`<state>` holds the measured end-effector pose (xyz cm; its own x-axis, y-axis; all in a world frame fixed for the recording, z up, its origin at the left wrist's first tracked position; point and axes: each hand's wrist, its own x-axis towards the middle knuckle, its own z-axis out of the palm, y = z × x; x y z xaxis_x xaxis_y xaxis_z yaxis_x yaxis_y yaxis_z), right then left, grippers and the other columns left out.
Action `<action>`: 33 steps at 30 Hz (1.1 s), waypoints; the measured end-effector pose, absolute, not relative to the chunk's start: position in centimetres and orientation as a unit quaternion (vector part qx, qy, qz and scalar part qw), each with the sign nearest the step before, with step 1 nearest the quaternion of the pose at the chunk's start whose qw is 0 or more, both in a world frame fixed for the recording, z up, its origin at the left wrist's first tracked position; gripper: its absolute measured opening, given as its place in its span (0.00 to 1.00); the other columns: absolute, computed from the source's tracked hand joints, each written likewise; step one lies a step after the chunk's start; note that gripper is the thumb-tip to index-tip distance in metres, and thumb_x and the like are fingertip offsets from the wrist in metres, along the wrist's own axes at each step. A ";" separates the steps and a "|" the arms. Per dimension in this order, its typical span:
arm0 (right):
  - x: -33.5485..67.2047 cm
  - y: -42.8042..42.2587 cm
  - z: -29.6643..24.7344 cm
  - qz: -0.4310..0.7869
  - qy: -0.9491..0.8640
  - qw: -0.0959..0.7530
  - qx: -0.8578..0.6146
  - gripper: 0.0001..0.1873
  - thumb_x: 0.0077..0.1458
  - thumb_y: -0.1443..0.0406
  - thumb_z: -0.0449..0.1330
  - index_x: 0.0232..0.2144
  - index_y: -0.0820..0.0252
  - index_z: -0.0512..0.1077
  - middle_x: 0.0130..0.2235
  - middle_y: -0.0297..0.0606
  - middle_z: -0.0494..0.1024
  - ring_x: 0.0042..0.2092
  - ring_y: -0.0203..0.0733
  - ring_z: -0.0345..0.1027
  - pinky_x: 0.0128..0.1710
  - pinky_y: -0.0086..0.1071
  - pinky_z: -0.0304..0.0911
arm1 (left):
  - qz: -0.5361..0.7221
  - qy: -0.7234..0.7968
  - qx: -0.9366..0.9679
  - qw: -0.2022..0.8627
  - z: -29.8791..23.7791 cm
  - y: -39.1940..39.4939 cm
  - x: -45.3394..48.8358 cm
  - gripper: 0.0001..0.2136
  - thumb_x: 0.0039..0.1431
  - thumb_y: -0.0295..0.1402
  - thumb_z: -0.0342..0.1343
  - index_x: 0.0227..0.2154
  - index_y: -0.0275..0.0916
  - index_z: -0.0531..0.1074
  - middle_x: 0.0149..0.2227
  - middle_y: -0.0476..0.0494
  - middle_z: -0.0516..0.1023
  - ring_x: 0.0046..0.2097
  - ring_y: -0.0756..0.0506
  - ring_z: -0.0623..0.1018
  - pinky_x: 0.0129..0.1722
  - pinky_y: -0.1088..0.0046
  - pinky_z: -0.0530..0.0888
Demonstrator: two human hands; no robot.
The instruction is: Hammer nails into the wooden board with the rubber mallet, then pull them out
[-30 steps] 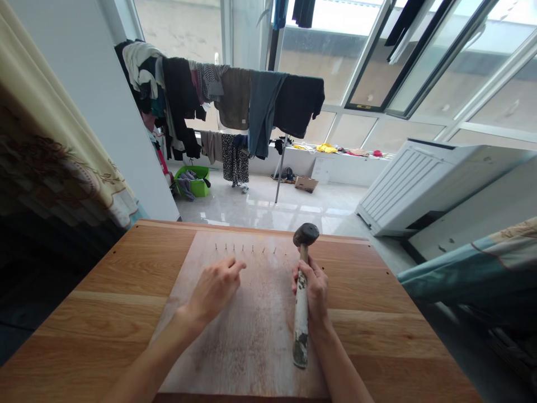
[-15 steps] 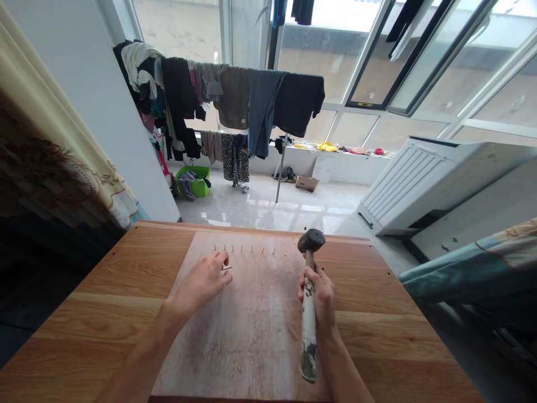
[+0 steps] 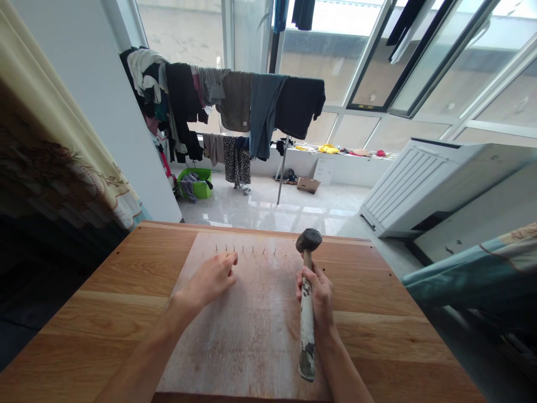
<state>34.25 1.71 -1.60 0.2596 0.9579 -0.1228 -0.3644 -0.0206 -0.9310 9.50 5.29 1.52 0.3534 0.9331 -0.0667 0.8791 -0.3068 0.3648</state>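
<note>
My right hand is wrapped round the paint-worn whitish handle of a black-headed rubber mallet, held head up over the right side of a pale board. My left hand is closed over the board's left part, fingertips pinched together. The nail seen between them a moment ago is now hidden by the fingers. Just beyond that hand, a row of several thin nails stands up from the board near its far edge; a few lean slightly.
Under the board is a wooden tabletop. Beyond its far edge are a tiled floor, a green basket and a drying rack hung with clothes. A white ribbed cabinet-like unit stands at the right, with curtains on both sides.
My left hand has moved slightly right and turned, its fingers curling inward so the nail no longer shows. The mallet in my right hand has barely shifted.
</note>
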 end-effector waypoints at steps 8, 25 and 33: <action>34.4 1.7 -1.5 0.527 -0.294 0.633 -0.485 0.24 0.47 0.53 0.68 0.43 0.60 0.74 0.21 0.25 0.69 0.16 0.29 0.58 0.12 0.22 0.50 | 0.101 0.506 0.845 0.137 1.7 5.8 7.8 0.14 0.55 0.20 0.49 0.40 0.42 0.72 0.44 0.45 0.75 0.42 0.45 0.77 0.42 0.69 0.70; 34.0 1.7 -2.1 0.532 -0.313 0.627 -0.476 0.25 0.50 0.53 0.68 0.46 0.59 0.74 0.21 0.24 0.70 0.16 0.30 0.58 0.13 0.23 0.54 | 0.011 0.474 0.871 0.129 1.9 5.9 7.2 0.10 0.53 0.20 0.50 0.32 0.41 0.71 0.35 0.45 0.76 0.37 0.44 0.75 0.34 0.70 0.65; 34.1 1.7 -2.1 0.539 -0.305 0.631 -0.468 0.24 0.50 0.53 0.68 0.46 0.59 0.73 0.21 0.24 0.70 0.16 0.29 0.59 0.13 0.22 0.54 | 0.079 0.473 0.860 0.176 1.4 5.2 7.3 0.13 0.54 0.20 0.47 0.38 0.41 0.70 0.38 0.47 0.76 0.36 0.47 0.74 0.36 0.72 0.67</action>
